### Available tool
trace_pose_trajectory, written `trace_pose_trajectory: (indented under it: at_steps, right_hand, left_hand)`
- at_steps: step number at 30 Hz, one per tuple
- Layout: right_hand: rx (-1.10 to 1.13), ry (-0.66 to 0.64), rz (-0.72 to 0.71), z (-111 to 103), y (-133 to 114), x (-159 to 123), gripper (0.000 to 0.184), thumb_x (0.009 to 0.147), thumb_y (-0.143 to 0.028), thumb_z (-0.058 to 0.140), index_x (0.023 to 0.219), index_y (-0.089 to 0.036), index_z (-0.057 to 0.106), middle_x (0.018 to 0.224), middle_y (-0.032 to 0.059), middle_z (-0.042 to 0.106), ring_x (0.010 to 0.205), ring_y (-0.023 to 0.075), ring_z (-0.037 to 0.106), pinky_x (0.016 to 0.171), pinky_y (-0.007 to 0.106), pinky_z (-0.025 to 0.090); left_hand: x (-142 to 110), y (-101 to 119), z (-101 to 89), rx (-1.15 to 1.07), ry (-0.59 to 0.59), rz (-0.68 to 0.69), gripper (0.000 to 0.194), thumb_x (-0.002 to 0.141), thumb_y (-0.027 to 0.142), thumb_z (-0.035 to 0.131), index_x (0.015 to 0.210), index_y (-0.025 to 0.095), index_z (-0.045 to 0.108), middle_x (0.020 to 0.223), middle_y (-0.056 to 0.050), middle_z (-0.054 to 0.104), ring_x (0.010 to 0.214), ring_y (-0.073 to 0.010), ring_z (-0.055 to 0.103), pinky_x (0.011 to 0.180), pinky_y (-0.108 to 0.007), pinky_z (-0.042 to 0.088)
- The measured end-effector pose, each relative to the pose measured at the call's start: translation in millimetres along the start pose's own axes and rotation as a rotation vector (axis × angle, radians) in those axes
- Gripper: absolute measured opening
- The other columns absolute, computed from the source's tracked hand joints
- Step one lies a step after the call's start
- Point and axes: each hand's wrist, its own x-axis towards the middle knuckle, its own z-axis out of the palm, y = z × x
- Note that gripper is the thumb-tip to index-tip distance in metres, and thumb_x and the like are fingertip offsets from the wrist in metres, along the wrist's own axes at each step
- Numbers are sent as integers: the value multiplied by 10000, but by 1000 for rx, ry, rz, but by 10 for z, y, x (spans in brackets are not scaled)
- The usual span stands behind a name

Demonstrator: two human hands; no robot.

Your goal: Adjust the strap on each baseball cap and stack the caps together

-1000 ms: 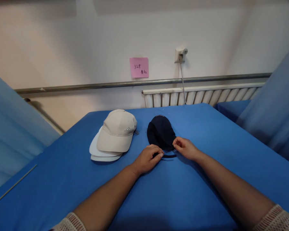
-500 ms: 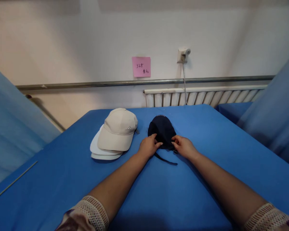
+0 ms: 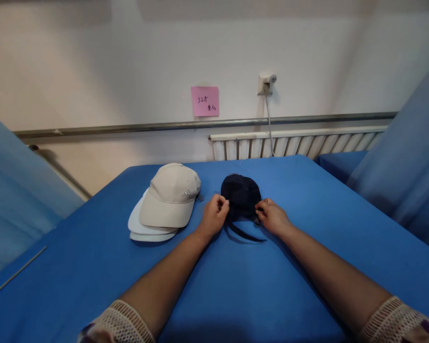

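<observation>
A black cap lies on the blue-covered table between my two hands, its back edge toward me. My left hand pinches the cap's left edge, fingers closed. On the opposite side, my right hand grips the right edge near a small buckle. From the cap's left side a loose black strap curves out over the cloth toward the right. To the left rests a beige cap with a small logo, stacked on white caps whose brims poke out beneath it.
The blue table cover spreads around the caps. A thin stick lies near the left edge. Behind stand a metal rail, a radiator and a plugged socket with a cord. Blue curtains hang at both sides.
My left hand has gone from the strap to the cap's left edge and closed on it. The strap now hangs loose, and the cap looks spread wider. My right hand keeps its hold.
</observation>
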Motion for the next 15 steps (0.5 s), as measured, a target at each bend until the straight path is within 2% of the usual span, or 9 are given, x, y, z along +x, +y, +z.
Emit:
trace_pose_trajectory:
  at_steps: [2, 5, 8, 10, 13, 15]
  right_hand:
    - [22, -26, -12, -6, 15, -1, 194, 881, -224, 527, 1040, -233, 638, 1013, 49, 596, 825, 151, 587, 727, 268, 420]
    - [92, -76, -41, -30, 10, -7, 191, 863, -192, 541, 1030, -217, 631, 970, 37, 606, 790, 143, 583, 730, 269, 431]
    - [185, -142, -125, -73, -12, -39, 203, 814, -128, 573, 992, -210, 628, 929, 19, 602, 735, 123, 570, 703, 256, 441]
    - [227, -183, -181, -107, -27, -71, 241, 790, -93, 574, 993, -213, 625, 920, 12, 594, 708, 113, 562, 687, 248, 450]
    - [269, -228, -235, -155, -42, -115, 278, 776, -68, 566, 1004, -219, 618, 937, 16, 589, 736, 119, 572, 701, 250, 468]
    - [273, -246, -259, -183, -48, -133, 302, 768, -50, 555, 1010, -220, 614, 959, 23, 590, 776, 127, 582, 733, 259, 477]
  left_hand:
    - [16, -65, -9, -191, 52, -110, 224, 878, 397, 467, 778, 198, 487, 589, 43, 525, 514, -112, 503, 514, -226, 400]
    - [44, -182, 4, -247, 5, -194, 222, 835, 384, 513, 722, 195, 482, 522, 58, 491, 460, -107, 473, 473, -219, 376]
    - [59, -243, 8, -206, -2, -178, 205, 795, 351, 562, 686, 189, 502, 535, 53, 502, 479, -107, 476, 487, -221, 375]
    - [53, -226, -15, -145, 42, -146, 181, 794, 331, 568, 700, 183, 524, 590, 39, 534, 529, -112, 504, 527, -229, 402]
    - [-3, -107, -86, -31, 173, -64, 124, 823, 304, 554, 812, 181, 555, 725, 12, 596, 624, -119, 554, 615, -244, 446]
    - [-86, 22, -140, 30, 187, 11, 113, 854, 294, 534, 879, 188, 564, 772, 3, 615, 653, -122, 566, 647, -250, 455]
